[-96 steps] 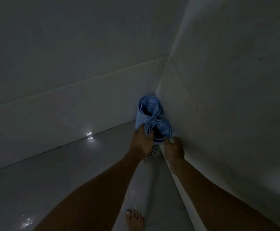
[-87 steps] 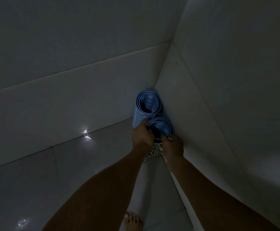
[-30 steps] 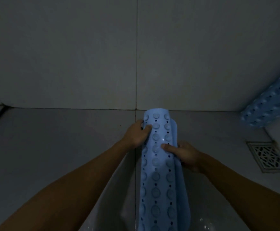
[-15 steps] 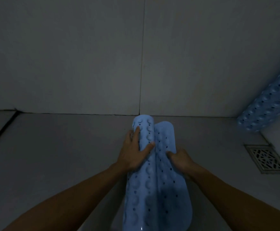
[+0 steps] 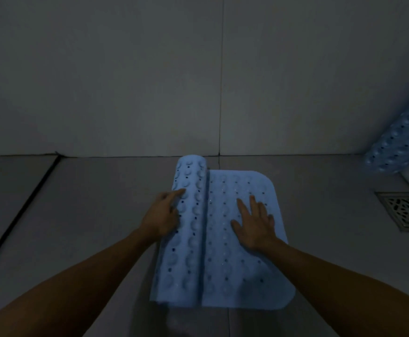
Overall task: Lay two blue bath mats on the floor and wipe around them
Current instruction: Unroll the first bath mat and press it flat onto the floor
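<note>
A light blue bath mat [image 5: 225, 276] with bumps and small holes lies half unrolled on the tiled floor in the middle of the view. Its right part is flat; its left part is still a roll [image 5: 188, 215]. My left hand [image 5: 163, 215] rests against the left side of the roll, fingers on it. My right hand [image 5: 254, 222] lies flat, fingers spread, on the flat part. A second blue mat [image 5: 400, 147], still rolled, leans in the corner at the far right edge.
A square metal floor drain [image 5: 404, 210] sits in the floor at the right, below the rolled mat. Grey wall tiles rise just behind the mat. A dark groove [image 5: 18, 212] runs diagonally across the floor at the left. The light is dim.
The mat has unrolled further to the left, leaving a wider flat part on the right. My right hand has gone from gripping the edge to pressing flat on it.
</note>
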